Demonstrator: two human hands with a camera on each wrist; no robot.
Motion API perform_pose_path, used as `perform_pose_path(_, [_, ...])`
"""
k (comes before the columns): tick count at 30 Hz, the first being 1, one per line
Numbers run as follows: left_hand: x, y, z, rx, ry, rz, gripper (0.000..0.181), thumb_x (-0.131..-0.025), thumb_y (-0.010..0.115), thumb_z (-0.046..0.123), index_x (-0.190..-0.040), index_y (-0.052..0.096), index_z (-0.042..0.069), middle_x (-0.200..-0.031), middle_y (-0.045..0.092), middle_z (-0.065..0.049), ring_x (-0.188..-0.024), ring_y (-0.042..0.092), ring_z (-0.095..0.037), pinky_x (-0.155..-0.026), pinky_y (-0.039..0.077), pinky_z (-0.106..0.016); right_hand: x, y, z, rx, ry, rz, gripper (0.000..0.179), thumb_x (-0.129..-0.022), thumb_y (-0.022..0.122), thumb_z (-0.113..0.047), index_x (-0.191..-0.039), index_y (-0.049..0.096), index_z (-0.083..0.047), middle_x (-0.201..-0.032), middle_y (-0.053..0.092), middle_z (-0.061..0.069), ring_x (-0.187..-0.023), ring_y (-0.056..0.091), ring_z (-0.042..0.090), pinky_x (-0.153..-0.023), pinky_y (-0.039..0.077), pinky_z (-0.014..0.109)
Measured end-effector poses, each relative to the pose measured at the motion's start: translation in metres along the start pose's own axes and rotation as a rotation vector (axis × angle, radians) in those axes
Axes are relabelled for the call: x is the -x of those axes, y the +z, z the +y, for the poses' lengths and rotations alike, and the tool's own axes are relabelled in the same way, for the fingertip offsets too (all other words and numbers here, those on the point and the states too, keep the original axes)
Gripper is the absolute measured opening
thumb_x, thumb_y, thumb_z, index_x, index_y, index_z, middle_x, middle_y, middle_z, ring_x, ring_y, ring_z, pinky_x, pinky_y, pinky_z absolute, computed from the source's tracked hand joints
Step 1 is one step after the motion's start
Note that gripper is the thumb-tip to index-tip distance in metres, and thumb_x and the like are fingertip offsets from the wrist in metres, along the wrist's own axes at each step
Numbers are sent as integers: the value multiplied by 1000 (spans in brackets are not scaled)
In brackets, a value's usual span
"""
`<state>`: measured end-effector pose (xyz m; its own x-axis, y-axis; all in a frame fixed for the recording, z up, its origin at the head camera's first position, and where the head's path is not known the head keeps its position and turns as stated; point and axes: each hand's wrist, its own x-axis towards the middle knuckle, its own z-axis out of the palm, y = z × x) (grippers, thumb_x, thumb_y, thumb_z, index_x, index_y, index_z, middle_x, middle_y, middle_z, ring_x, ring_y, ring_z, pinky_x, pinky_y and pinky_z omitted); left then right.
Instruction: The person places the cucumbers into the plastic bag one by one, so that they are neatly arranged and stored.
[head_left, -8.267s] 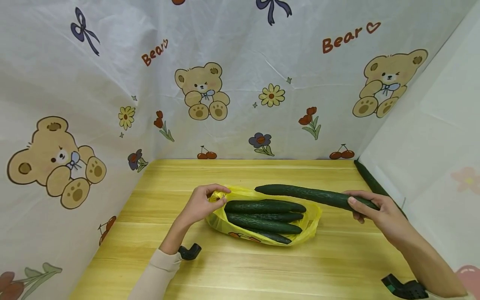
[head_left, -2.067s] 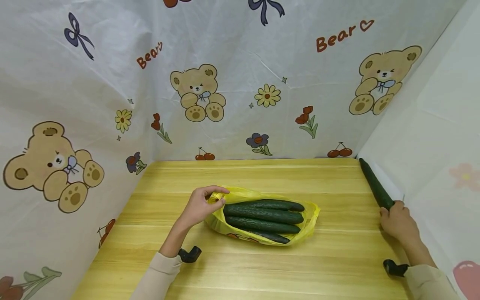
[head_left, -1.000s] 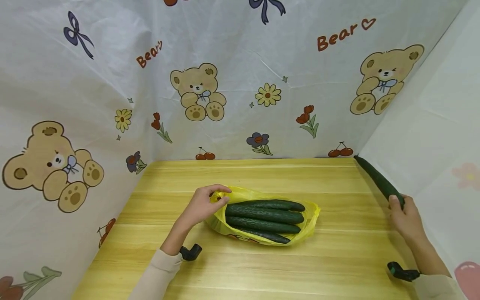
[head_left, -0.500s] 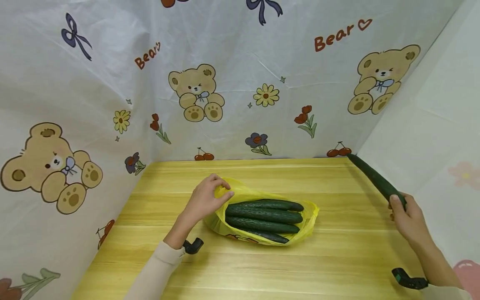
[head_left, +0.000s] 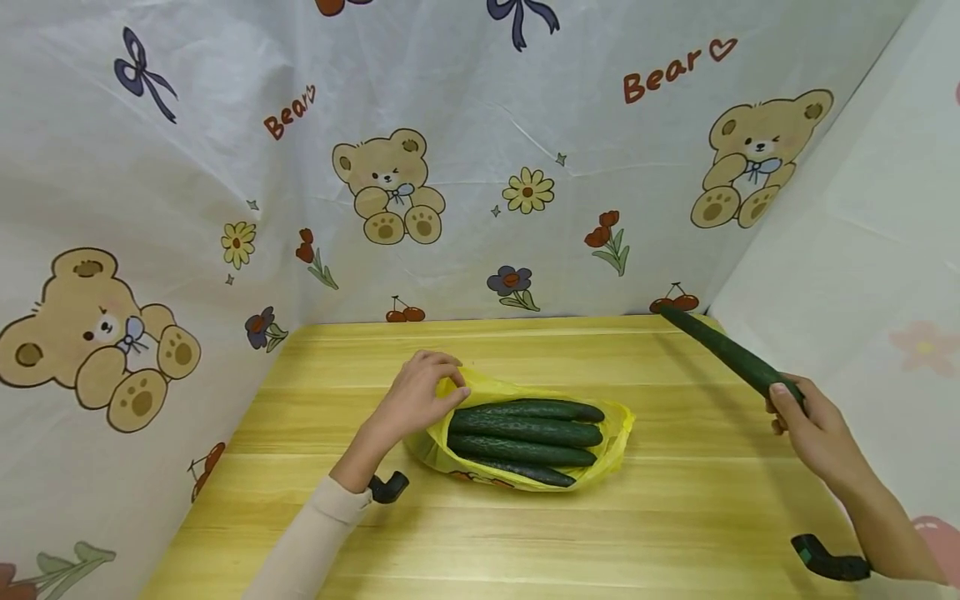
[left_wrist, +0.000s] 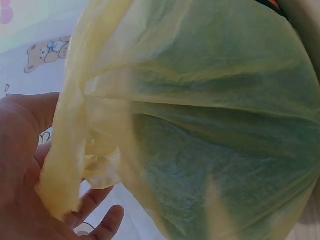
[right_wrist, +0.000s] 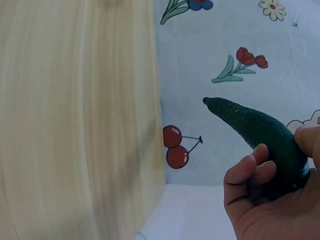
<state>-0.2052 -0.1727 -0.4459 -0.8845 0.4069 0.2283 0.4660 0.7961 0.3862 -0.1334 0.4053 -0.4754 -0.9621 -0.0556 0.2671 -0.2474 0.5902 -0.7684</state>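
Note:
At the right side of the table, my right hand (head_left: 817,433) grips a long dark green cucumber (head_left: 723,348) by its near end. The cucumber is raised and slants to the far left, its shadow falling on the wood. The right wrist view shows the thumb and curled fingers (right_wrist: 250,175) around its thick end. In the middle, a yellow plastic bag (head_left: 621,433) lies with its mouth spread, and several cucumbers (head_left: 525,429) lie side by side in it. My left hand (head_left: 420,396) pinches the bag's left rim, and the left wrist view shows thin plastic (left_wrist: 75,150) gathered in that hand.
The wooden table (head_left: 480,542) meets a bear-printed cloth wall (head_left: 450,283) at the back and a pale wall (head_left: 840,275) on the right. A black wrist device (head_left: 828,560) sits at the right wrist and another (head_left: 388,487) at the left.
The right hand has lifted the cucumber from along the right wall and swung it leftward. Earlier, that hand held a cucumber over the bag. The left hand has shifted slightly along the bag's rim.

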Motion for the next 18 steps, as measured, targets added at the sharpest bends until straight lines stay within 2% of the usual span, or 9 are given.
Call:
perform_pose_path(2, [-2,-1,1,-12,18,-13,13,-101,76,41,-98,81,29,-130,76,2,-132,61,-31,-113,43,-62,0,1,-5,-27,-19,-11,23,-118,37,-20,-138,46,-14,-99,51,-8,-81,53,13,-66,44,25])
perform_pose_path(6, [-6,-3,6,-8,23,-53,9,-95,83,38,-97,83,29,-111,79,7,-117,69,-27,-112,45,-61,1,2,-14,-67,-53,-37,19,-118,36,-16,-134,48,-15,-96,50,-4,-81,51,14,-66,43,26])
perform_pose_path(9, [-7,-4,8,-5,8,-80,9,-92,86,33,-97,83,26,-107,77,7,-106,73,-24,-104,55,-53,2,2,-20,-98,-83,-66,21,-118,36,-12,-135,48,-12,-96,50,-1,-81,50,16,-66,42,28])
perform_pose_path(13, [-8,-4,10,10,17,-58,5,-93,85,21,-98,85,19,-105,78,4,-94,73,-21,-85,60,-43,2,1,-27,-176,-124,-113,28,-117,34,-7,-140,48,-10,-99,52,-2,-83,49,17,-66,43,29])
perform_pose_path(18, [-8,-4,9,32,32,-9,8,-95,82,11,-101,86,15,-102,78,2,-90,72,-18,-78,59,-36,1,-2,-34,-382,-145,-225,35,-116,30,-2,-145,48,-5,-102,53,2,-83,49,20,-69,44,30])
